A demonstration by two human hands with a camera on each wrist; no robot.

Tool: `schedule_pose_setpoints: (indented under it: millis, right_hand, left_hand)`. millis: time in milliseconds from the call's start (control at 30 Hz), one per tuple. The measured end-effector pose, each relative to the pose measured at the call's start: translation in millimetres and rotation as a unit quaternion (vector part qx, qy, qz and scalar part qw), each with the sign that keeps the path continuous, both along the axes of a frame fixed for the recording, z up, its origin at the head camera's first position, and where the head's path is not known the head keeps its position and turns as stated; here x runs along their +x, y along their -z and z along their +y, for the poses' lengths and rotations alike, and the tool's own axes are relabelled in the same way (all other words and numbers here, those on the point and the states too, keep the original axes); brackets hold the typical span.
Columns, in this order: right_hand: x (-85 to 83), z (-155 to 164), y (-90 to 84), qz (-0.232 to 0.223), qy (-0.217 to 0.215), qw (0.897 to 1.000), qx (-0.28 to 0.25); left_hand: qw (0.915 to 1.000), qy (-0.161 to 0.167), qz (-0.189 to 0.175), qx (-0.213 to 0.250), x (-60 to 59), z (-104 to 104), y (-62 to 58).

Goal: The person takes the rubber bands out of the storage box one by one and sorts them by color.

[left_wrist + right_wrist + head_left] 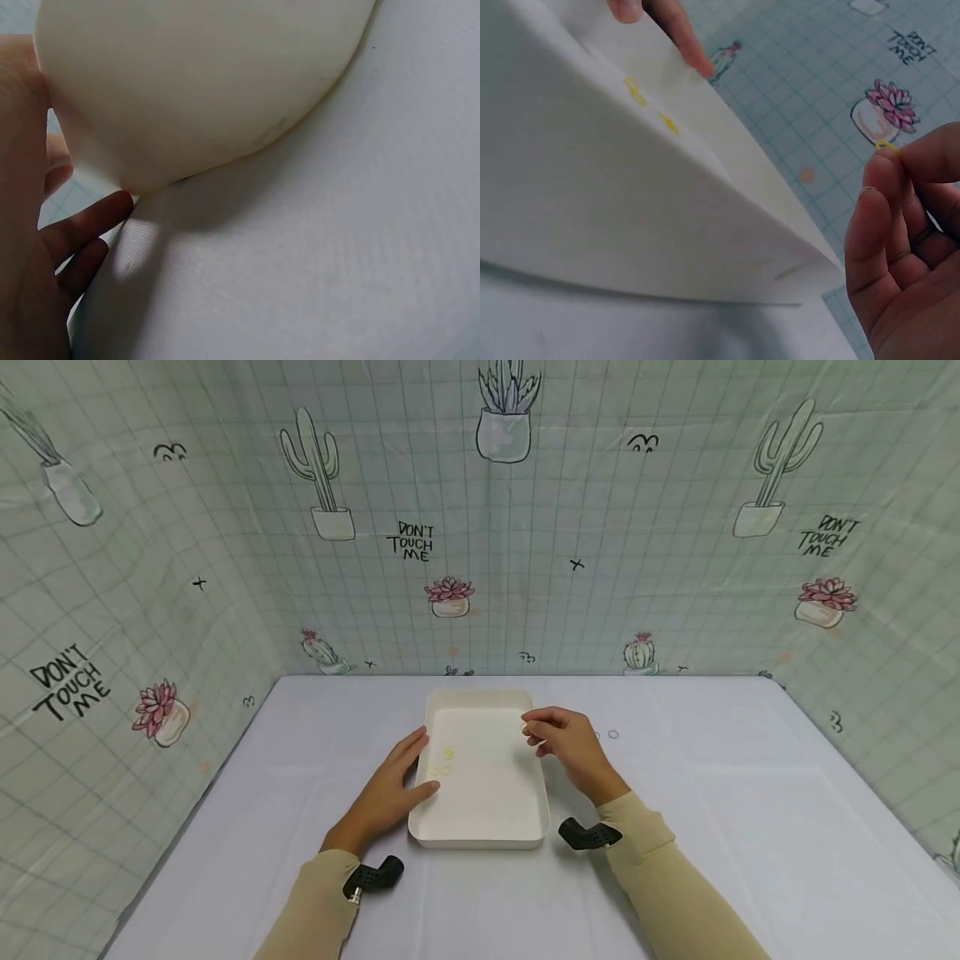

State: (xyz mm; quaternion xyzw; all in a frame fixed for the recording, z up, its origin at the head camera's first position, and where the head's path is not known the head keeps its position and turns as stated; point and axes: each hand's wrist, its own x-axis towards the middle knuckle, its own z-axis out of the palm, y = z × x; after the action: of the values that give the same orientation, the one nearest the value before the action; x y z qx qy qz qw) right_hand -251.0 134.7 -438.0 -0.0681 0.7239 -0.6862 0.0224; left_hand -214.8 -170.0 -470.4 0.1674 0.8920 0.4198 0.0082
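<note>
A white rectangular tray (480,837) lies in the middle of the table. My left hand (390,793) rests against its left rim with straight fingers, thumb on the edge; the left wrist view shows the tray's outer wall (202,82) beside the fingers (82,225). My right hand (558,739) hovers over the tray's right rim and pinches a small yellow ring (886,145) between thumb and fingertips. Yellow rings (447,753) lie inside the tray near its left side, also seen in the right wrist view as yellow rings (636,90).
Two small rings (612,735) lie on the white tablecloth right of the tray. A cactus-print curtain (480,527) walls in the table on three sides. Black wrist mounts (371,877) sit on both forearms.
</note>
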Motion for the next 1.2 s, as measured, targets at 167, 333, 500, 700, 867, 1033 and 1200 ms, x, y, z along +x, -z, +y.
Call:
schedule_pose_setpoints:
  millis: [167,333,500,700,867,1033,1200]
  right_hand:
    - [2.4,14,1.3,-0.015,0.007,1.000,0.016]
    - [3.1,28,0.4,-0.020,0.012,0.999,0.029]
    - [0.8,40,4.5,-0.036,0.009,0.998,0.045]
    - [0.1,54,9.8,-0.055,0.010,0.996,0.076]
    - [-2.2,64,14.2,-0.070,0.023,0.992,0.103]
    - [-4.4,67,19.4,-0.090,0.033,0.988,0.121]
    - [-9.5,66,21.6,-0.088,0.031,0.981,0.170]
  left_hand:
    - [1.0000,0.000,-0.006,-0.007,0.8,0,0.5]
    - [1.0000,0.001,-0.004,-0.002,-0.3,1,0.5]
    - [1.0000,-0.002,-0.007,-0.004,-1.1,1,1.7]
    - [1.0000,0.000,-0.006,-0.003,0.4,-2,0.8]
    - [1.0000,-0.001,-0.009,-0.002,1.6,-2,-0.9]
    - [0.9999,-0.002,-0.014,-0.005,0.9,-2,-0.6]
    - [0.9999,-0.002,-0.014,-0.003,0.1,-2,-0.8]
